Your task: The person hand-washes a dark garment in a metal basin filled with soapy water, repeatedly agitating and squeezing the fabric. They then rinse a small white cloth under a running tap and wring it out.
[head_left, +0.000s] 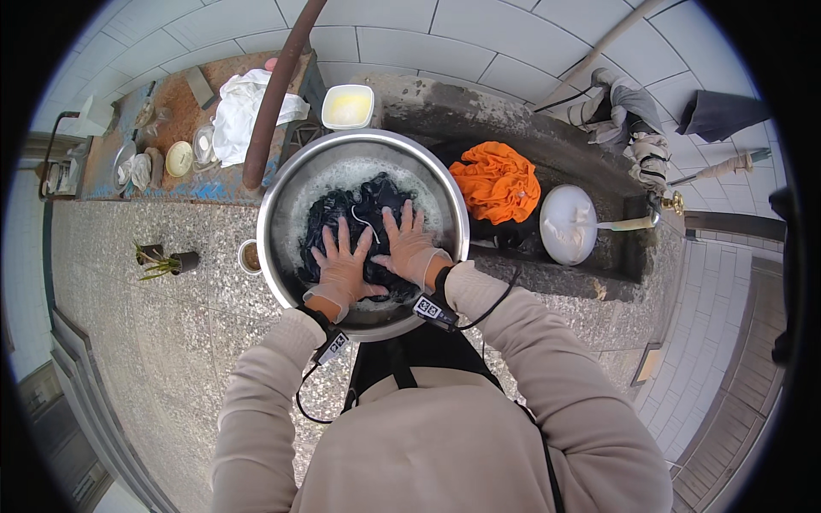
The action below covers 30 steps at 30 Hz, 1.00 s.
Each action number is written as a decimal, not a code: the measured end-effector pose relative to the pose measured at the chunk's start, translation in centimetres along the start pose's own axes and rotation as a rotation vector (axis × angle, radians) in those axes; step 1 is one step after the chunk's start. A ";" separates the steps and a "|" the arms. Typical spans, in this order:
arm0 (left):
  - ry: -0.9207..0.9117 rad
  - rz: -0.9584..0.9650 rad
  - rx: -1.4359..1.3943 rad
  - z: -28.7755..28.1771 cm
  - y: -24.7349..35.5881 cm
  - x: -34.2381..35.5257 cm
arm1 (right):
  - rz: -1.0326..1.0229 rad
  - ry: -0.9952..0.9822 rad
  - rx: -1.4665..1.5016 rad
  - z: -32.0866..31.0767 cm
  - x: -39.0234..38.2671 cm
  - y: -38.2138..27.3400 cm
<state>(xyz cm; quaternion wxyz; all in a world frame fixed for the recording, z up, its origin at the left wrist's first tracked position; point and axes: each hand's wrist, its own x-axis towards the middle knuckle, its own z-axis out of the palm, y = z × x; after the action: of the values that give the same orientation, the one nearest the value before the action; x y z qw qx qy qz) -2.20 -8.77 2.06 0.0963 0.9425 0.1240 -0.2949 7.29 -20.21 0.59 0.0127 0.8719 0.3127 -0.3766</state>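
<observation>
A large steel basin [268, 231] holds soapy water and dark wet cloth [331, 212] with a pale cord on it. My left hand [343, 269], in a clear glove, lies with fingers spread on the cloth's left part. My right hand [408, 245], also gloved, presses flat on its right part with fingers apart. Neither hand grips anything. A small black device is strapped at each wrist.
A stone trough [590, 282] at the right holds orange cloth [494, 179] and a white round container [567, 224] below a tap [671, 202]. A square tub [348, 107] sits behind the basin. A counter [128, 184] with bowls and white cloth stands back left; potted plants [182, 261] sit left.
</observation>
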 end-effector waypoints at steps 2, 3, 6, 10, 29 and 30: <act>-0.019 -0.029 0.058 0.1 0.5 0.6 | 0.003 0.022 -0.064 0.7 1.1 -0.3; -0.032 -0.025 0.040 0.2 0.6 0.8 | 0.025 0.049 -0.108 1.2 1.4 -0.4; 0.012 -0.048 0.118 0.8 1.4 0.7 | -0.004 0.094 -0.109 1.4 1.3 -0.3; -0.006 -0.082 0.118 0.1 1.9 -0.1 | 0.010 0.031 0.082 -0.8 0.0 -0.1; 0.475 0.021 -1.656 -5.8 5.5 -1.5 | -0.336 0.315 2.225 -1.8 -9.4 20.7; 0.453 0.103 -1.686 -6.1 8.4 -1.1 | -0.181 0.364 2.369 -0.9 -9.8 23.9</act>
<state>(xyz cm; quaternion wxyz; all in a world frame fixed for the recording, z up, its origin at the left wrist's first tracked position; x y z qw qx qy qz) 2.62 -15.43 8.60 0.7476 0.5974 0.2742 0.0942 16.01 -44.43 2.63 -0.8675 0.3573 -0.1704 -0.3011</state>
